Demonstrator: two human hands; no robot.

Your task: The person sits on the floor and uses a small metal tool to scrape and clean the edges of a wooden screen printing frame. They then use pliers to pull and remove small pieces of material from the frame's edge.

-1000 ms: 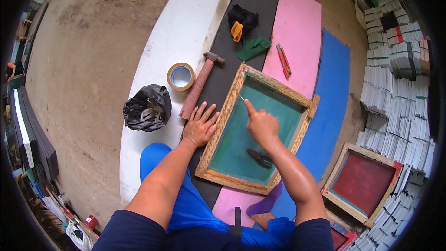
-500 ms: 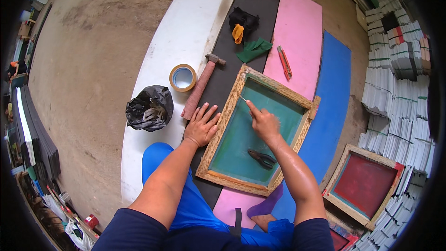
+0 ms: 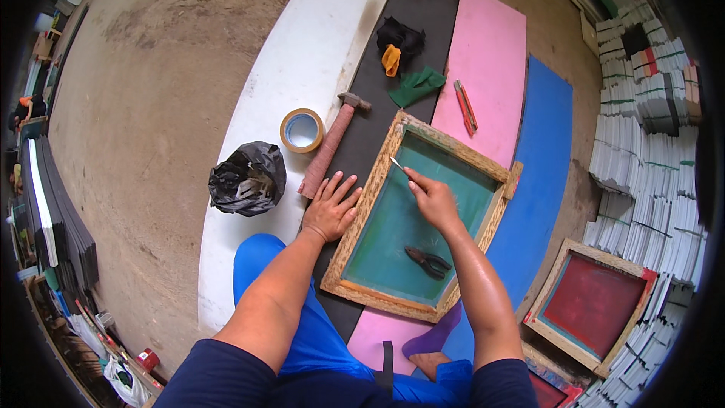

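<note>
Bare brown floor spreads beneath long strips of sheeting: a white sheet, a black sheet, a pink sheet and a blue sheet. Bundled stacks of flat white material rise along the right. Across the black, pink and blue strips lies a wooden frame holding a green panel, directly before the person. Flattened with fingers spread, the left hand grips nothing; it lies at the frame's left rail, near the end of a hammer with a wrapped handle. Fingers curled, the right hand pinches a slim pale tool whose tip points at the inner edge near the frame's far-left corner; whether it touches the wood, I cannot tell. Dark pliers rest on the green panel. A tape roll and a black plastic bag sit on white, a red cutter on pink. Beyond the frame lie black, orange and green cloths.
</note>
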